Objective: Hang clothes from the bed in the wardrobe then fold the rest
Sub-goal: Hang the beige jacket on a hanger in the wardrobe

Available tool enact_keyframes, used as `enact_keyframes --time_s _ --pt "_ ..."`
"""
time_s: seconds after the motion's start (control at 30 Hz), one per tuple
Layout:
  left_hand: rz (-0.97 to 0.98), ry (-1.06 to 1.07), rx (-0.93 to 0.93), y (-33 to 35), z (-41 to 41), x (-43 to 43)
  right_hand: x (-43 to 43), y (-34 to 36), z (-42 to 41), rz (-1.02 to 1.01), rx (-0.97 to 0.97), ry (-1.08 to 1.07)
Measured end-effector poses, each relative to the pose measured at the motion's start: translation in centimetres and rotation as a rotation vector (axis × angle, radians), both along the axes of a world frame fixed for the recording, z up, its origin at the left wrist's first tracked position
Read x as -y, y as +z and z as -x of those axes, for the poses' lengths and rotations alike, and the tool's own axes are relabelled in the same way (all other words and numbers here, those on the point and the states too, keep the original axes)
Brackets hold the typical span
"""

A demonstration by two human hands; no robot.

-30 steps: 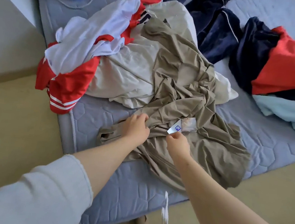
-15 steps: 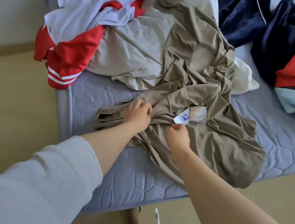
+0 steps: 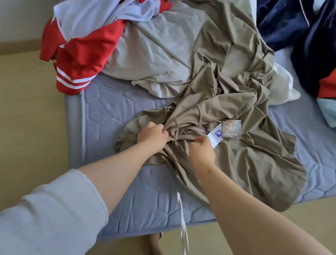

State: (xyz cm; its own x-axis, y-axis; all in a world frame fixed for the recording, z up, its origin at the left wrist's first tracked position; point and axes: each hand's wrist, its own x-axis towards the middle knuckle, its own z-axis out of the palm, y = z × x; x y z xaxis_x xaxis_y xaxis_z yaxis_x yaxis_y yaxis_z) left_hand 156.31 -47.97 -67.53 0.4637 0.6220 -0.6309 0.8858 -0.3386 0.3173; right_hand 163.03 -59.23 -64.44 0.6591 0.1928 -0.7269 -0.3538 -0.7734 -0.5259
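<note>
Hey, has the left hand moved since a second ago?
Yes. The left hand, gripping the brown garment, has drawn toward the person, away from the red striped sleeve.

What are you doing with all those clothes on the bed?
A person is sorting laundry piled on the quilted blue-grey mattress. Their left hand grips a bunch of the crumpled tan garment, while the right hand curls beside its white paper tag. A red-and-white striped jacket and dark navy clothes lie farther back.
</note>
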Motion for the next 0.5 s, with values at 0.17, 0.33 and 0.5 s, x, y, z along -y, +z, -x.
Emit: enact_keyframes --time_s 0.17,0.33,0.5 --pt "-0.005 0.343 0.405 6.3 0.4 0.4 -1.3 4.7 0.2 -0.059 0.190 0.222" --pt "0.055 0.320 0.661 14.6 0.9 -0.8 -3.4 12.1 0.9 0.007 0.519 0.469" --pt "0.059 0.204 0.757 24.1 2.7 -3.6 -6.5 19.9 2.0 0.009 0.634 0.662"
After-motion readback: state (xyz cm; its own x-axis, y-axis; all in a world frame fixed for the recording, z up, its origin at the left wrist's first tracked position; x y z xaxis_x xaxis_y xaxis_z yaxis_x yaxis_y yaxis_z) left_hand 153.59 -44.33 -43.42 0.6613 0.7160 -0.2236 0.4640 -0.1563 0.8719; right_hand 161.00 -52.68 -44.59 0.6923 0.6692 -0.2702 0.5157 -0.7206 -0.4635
